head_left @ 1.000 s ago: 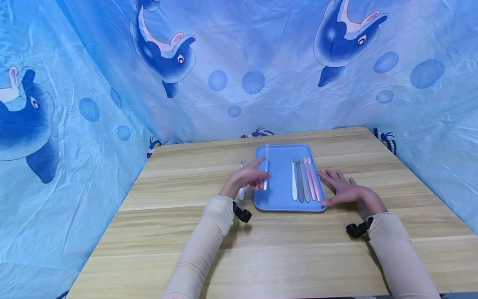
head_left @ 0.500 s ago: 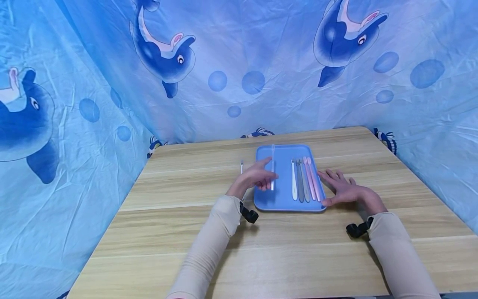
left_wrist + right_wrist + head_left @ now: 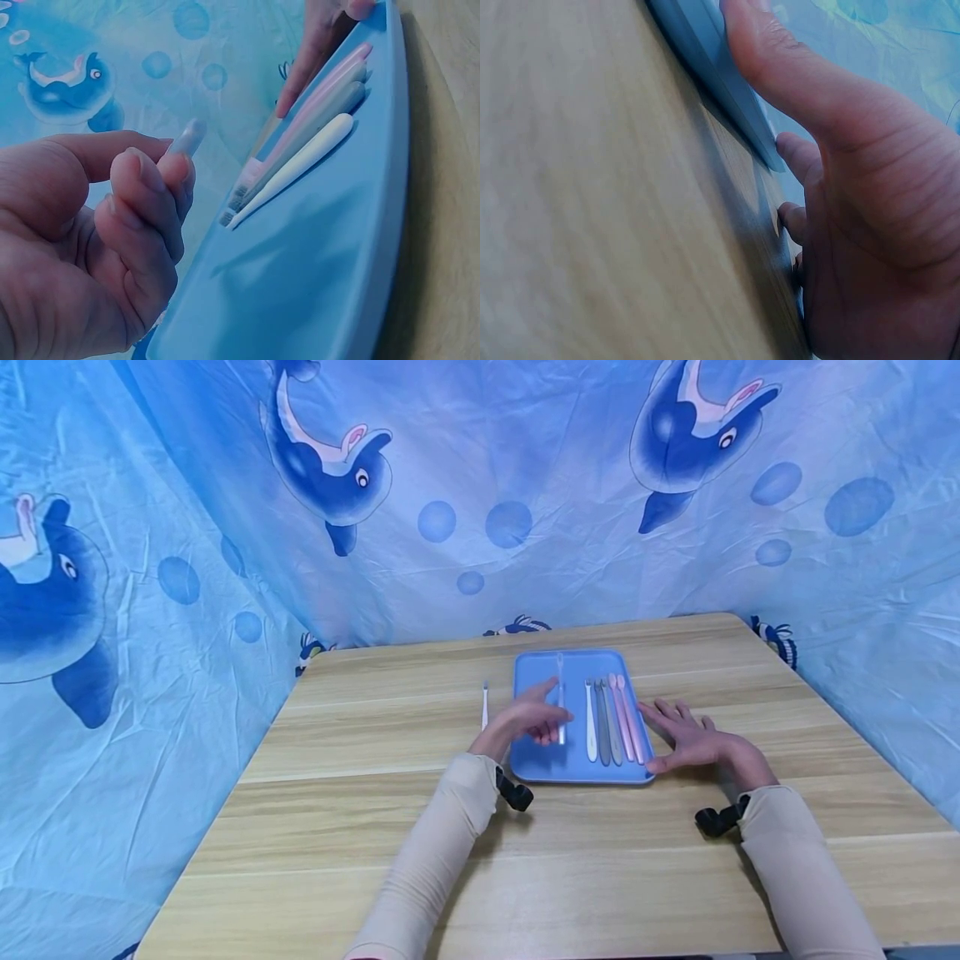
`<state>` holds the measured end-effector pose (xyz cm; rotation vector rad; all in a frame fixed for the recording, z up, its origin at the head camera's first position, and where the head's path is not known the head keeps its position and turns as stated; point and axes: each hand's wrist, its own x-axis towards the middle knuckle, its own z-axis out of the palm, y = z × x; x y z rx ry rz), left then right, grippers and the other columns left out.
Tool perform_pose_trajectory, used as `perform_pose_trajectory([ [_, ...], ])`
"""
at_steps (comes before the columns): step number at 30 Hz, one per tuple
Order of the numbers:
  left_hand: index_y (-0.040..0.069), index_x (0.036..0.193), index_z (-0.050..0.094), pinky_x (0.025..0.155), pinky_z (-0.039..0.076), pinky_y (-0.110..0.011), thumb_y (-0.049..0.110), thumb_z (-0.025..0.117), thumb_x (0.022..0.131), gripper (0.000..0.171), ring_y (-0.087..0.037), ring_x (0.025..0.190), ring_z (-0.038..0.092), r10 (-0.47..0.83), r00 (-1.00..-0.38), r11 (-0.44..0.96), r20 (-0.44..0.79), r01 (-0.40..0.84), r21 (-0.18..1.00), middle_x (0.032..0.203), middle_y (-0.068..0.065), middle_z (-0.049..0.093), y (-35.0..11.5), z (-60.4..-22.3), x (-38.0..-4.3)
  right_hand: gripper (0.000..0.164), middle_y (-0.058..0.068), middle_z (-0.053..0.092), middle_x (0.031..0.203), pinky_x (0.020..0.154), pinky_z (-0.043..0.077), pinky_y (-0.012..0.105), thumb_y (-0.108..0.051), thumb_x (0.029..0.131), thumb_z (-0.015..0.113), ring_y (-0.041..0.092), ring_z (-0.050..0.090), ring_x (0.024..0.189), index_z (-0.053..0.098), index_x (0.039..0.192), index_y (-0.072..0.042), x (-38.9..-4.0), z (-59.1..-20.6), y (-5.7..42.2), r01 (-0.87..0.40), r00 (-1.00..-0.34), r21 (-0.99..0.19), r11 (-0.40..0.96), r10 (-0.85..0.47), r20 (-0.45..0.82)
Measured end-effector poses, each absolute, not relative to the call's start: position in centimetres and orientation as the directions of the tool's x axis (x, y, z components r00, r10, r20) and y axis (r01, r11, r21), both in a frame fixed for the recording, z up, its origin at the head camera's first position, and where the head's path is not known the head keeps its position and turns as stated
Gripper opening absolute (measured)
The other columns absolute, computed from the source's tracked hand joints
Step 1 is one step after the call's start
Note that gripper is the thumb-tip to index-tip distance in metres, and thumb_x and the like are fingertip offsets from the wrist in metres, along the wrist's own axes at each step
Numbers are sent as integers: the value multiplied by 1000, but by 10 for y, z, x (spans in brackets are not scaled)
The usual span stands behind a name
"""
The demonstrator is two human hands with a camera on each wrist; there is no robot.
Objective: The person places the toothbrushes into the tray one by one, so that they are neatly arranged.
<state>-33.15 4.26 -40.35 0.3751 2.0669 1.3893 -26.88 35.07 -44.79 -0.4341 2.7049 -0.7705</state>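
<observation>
My left hand pinches a pale, translucent toothbrush above the left half of a blue tray. In the left wrist view the end of its handle sticks out past the curled fingers. Several toothbrushes lie side by side on the tray's right half: a white one, grey ones and pink ones. My right hand rests at the tray's right edge, fingers spread, its thumb touching the rim. Another white toothbrush lies on the table left of the tray, partly hidden by the left hand.
The tray stands on a wooden table. Behind and to the left hangs a blue curtain with dolphins and bubbles, close to the table's far edge.
My left hand has moved to the right with the pinched toothbrush, from the tray's left edge toward the row of toothbrushes. The right hand has stayed in place.
</observation>
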Motion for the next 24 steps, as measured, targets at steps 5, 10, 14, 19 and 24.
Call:
perform_pose_trajectory([
  [5,25,163,6,41,44,-23,14,67,94,93,-13,43,53,544,-767,404,-340,-115,907,58,-5,61,48,-407,-332,116,33,-4,164,105,-9,86,-57,76,76,65,-11,145,10,162,-17,-269,-446,351,-202,-910,-557,805,-364,-196],
  [10,25,163,5,41,44,-23,14,67,94,93,-13,43,53,550,-761,400,-343,-120,909,58,-5,61,53,-409,-332,116,33,-4,164,105,-10,86,-57,76,77,65,-11,145,10,162,-18,-268,-446,351,-207,-911,-555,805,-366,-192],
  [14,24,163,5,40,43,-23,14,67,95,93,-14,43,53,552,-758,395,-348,-130,909,58,-5,61,57,-412,-333,116,33,-4,164,105,-10,86,-57,76,76,65,-11,145,10,162,-18,-269,-446,352,-210,-911,-556,804,-367,-187],
  [19,24,163,6,40,44,-23,13,66,95,92,-13,41,52,549,-751,403,-366,-145,903,57,-5,61,62,-417,-334,115,33,-4,164,104,-9,86,-55,77,77,64,-12,145,10,162,-16,-268,-447,352,-213,-910,-565,797,-372,-182],
  [24,24,163,4,39,43,-23,11,66,95,93,-13,40,51,554,-739,396,-384,-172,902,55,-5,60,66,-422,-336,116,34,-4,164,105,-7,87,-56,76,77,64,-11,146,10,162,-14,-269,-448,352,-219,-909,-553,804,-374,-183],
])
